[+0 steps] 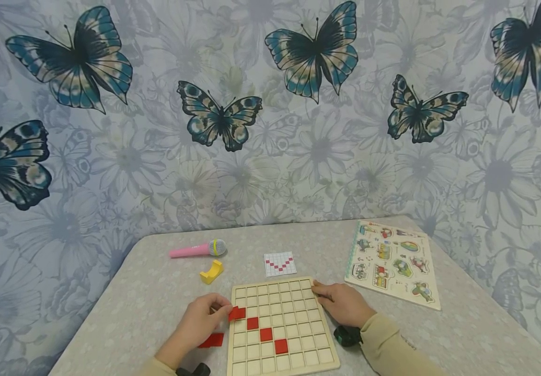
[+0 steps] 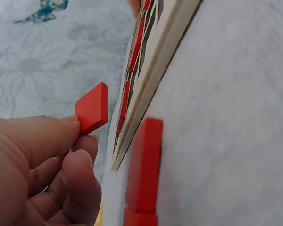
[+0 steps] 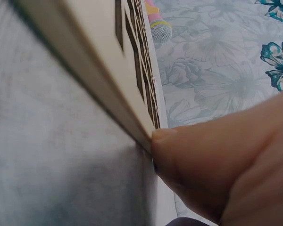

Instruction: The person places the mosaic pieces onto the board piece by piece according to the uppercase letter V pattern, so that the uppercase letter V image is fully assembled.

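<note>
My left hand pinches a red square tile between thumb and fingertips at the left edge of a wooden grid board. In the head view the held tile overlaps a red tile in the leftmost column. Further red tiles sit in the board's cells, stepping diagonally down to the right. Loose red tiles lie on the table under my left wrist. My right hand holds the board's right edge near its far corner, the thumb right at the rim.
Behind the board lies a small card with a red V pattern on a grid. A yellow curved piece and a pink toy microphone lie back left. A picture puzzle board lies at the right. Butterfly-patterned wall covering stands behind the table.
</note>
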`<state>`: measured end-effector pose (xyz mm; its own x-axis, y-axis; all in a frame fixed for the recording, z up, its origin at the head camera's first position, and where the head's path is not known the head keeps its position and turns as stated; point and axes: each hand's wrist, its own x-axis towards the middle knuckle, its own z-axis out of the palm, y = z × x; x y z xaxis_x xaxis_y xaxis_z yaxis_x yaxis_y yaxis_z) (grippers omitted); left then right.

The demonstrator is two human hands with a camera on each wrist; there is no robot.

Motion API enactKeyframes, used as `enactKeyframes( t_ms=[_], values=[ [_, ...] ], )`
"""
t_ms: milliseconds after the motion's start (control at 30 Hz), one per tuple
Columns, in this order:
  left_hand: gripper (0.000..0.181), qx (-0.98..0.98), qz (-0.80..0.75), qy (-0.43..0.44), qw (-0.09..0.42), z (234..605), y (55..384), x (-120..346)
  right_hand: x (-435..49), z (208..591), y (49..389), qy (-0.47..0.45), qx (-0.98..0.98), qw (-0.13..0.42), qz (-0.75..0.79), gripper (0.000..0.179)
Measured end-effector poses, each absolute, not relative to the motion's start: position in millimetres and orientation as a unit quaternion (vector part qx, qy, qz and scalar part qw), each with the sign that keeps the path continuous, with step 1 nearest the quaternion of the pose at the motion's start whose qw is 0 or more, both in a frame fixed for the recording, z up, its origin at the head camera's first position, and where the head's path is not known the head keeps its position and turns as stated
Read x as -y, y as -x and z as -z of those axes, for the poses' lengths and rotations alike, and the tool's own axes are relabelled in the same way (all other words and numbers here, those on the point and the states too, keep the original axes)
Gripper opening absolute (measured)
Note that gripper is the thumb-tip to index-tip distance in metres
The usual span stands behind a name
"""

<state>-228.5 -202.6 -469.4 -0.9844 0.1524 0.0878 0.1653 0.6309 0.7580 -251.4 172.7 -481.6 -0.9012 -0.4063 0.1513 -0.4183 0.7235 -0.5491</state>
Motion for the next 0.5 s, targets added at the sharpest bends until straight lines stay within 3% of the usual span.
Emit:
enactKeyframes(
  t_ms=[500],
  values=[
    [0.012,0.876,0.465,0.122,0.039,471,217,172,-172,479,251,-0.223,0.928,0.012,-0.297,0.036]
  ],
)
